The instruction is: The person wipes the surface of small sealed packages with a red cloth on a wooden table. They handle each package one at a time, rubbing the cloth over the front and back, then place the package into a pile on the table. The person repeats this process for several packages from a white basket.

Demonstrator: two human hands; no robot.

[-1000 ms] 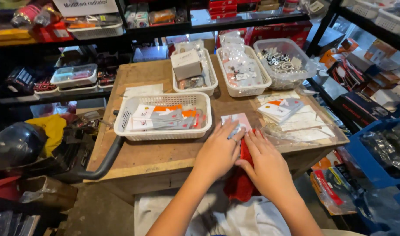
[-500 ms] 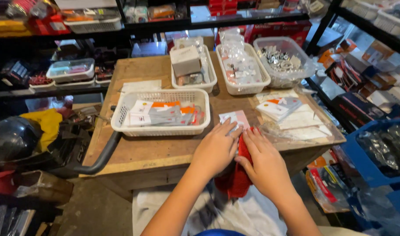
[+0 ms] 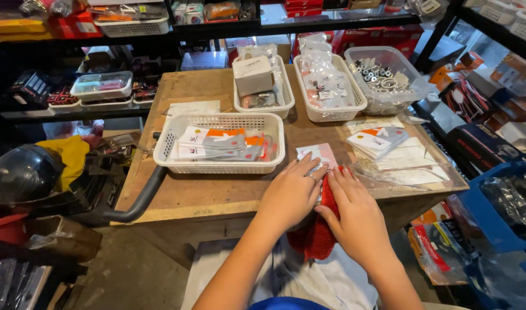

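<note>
At the near edge of the tabletop (image 3: 217,198), left hand (image 3: 291,192) and right hand (image 3: 355,215) press flat, fingers extended and gripping nothing, on a small packet (image 3: 317,154) over a red cloth (image 3: 317,241): apparently a sealing step, next calling for lifting it toward the white basket (image 3: 220,167).

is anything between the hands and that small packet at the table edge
Nothing visible. The left hand and right hand both rest right at the small pink-and-white packet, fingertips touching it, over a red cloth at the table edge.
</note>
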